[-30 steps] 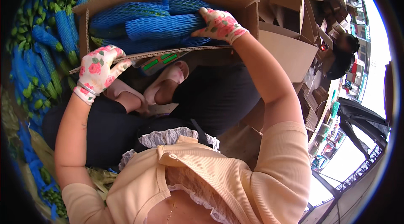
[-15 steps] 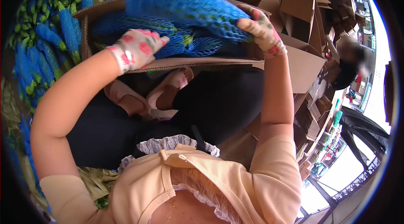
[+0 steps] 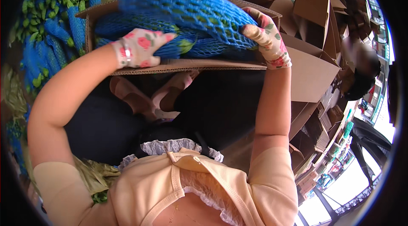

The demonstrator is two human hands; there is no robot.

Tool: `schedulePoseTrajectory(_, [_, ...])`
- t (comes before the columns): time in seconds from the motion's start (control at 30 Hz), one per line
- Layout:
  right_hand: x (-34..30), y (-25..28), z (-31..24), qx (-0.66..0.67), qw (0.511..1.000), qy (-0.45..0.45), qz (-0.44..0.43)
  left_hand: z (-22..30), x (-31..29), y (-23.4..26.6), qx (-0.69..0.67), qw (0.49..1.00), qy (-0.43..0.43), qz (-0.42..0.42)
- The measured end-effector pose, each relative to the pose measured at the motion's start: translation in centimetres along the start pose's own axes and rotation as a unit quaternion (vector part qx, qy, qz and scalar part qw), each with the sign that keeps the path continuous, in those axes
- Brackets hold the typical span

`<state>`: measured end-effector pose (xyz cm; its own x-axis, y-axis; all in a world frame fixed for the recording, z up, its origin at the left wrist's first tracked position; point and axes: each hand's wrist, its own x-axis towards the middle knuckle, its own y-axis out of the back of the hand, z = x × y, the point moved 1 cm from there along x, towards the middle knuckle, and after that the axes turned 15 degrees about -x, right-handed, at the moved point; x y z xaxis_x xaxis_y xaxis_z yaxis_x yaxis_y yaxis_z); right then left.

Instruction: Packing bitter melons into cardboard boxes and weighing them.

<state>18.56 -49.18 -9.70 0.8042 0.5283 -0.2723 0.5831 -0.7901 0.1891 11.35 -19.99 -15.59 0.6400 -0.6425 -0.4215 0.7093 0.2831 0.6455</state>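
My right hand [image 3: 270, 41], in a floral glove, grips the right end of a long green vegetable in a blue foam net [image 3: 187, 9]. This vegetable slants over an open cardboard box [image 3: 191, 65], its far left end raised and blurred. Inside the box lie other blue-netted vegetables [image 3: 202, 48], with a green tip showing between them. My left hand [image 3: 142, 48], gloved alike, reaches over the box's near edge at the left. Its thumb and forefinger are apart near the netted vegetables; its other fingers are partly hidden.
Many blue-netted green vegetables [image 3: 55, 35] are piled at the left. Open cardboard boxes [image 3: 311, 3] crowd the far right, and a large box flap [image 3: 308, 66] juts out beside my right forearm. A person [image 3: 361, 69] is farther off at the right.
The held vegetable has shifted slightly left and its right end lower. My left hand has moved a little, its thumb and forefinger now spread wider. My right hand keeps its grip.
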Motion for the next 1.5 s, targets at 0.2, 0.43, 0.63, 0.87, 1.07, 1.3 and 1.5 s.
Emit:
schedulePoseTrajectory(0.2, [1.7,-2.9,2.9,-0.109,0.983,-0.075,-0.13,-2.0,-3.1,-2.3,0.005,0.997,0.065,-0.047])
schedulePoseTrajectory(0.43, [1.7,-5.6,4.1,-0.588,0.8,0.077,-0.092,-0.3,-5.7,0.7,0.038,0.988,0.14,-0.059])
schedulePoseTrajectory(0.63, [2.7,-6.1,3.1,-0.749,0.634,0.148,-0.125,1.1,-5.7,0.9,0.128,0.965,0.003,0.231])
schedulePoseTrajectory(0.87, [3.4,-9.7,2.7,-0.734,0.646,0.184,-0.097,-1.9,-3.4,-1.6,0.154,0.967,0.08,0.185])
schedulePoseTrajectory(1.07, [4.1,-8.7,3.8,-0.697,0.693,0.165,-0.085,-2.4,-2.7,-1.4,0.11,0.981,0.08,0.141])
schedulePoseTrajectory(1.3, [3.2,-9.0,2.2,-0.638,0.756,0.129,-0.072,0.8,-2.3,1.3,0.134,0.972,0.029,0.189])
schedulePoseTrajectory(1.5, [5.2,-8.2,4.3,-0.62,0.754,0.211,0.046,1.8,-1.5,0.1,0.144,0.98,0.098,0.098])
